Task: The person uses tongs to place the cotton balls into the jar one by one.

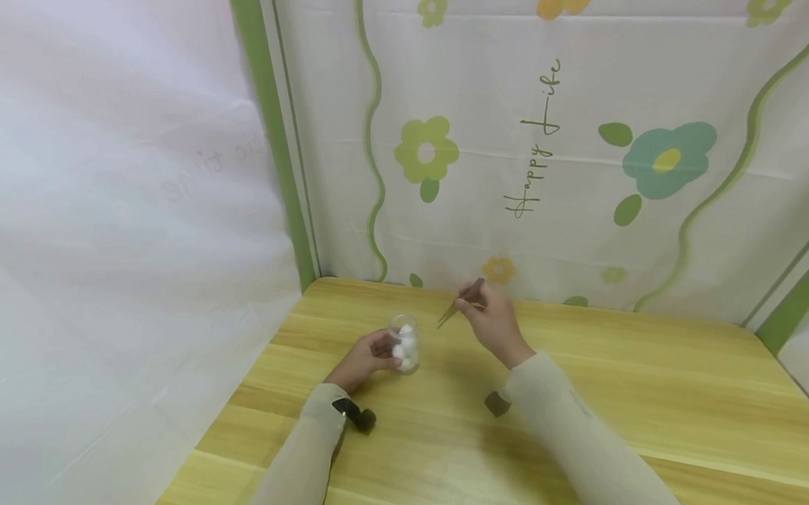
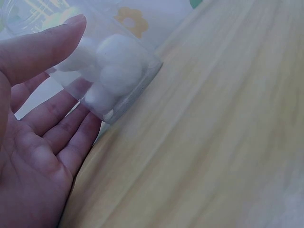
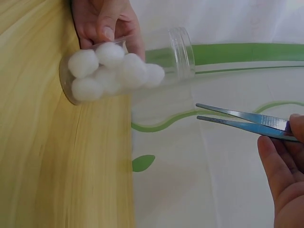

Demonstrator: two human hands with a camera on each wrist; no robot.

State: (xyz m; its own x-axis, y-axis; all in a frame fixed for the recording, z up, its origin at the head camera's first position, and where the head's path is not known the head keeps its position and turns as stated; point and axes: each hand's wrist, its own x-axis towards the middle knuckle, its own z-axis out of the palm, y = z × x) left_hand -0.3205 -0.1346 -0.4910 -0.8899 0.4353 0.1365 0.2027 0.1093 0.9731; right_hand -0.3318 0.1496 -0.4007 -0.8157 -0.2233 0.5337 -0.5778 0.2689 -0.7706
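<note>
A clear, open-topped jar [image 1: 409,357] with several white cotton balls [image 3: 131,70] inside stands upright on the wooden table. My left hand [image 1: 366,359] grips it from the left side, thumb and fingers around its wall, as the left wrist view [image 2: 47,118] also shows. Up and to the right of the jar's mouth, my right hand [image 1: 497,324] pinches a pair of metal tweezers [image 3: 251,122]. The tweezers' tips point down toward the jar, slightly apart from each other, with nothing between them. They do not touch the jar.
The wooden table [image 1: 610,385] spreads out to the right and front of the hands. Behind it hangs a white curtain [image 1: 478,157] printed with flowers, and another white sheet [image 1: 117,230] hangs along the left. Dark straps with small devices [image 1: 361,418] sit at the wrists.
</note>
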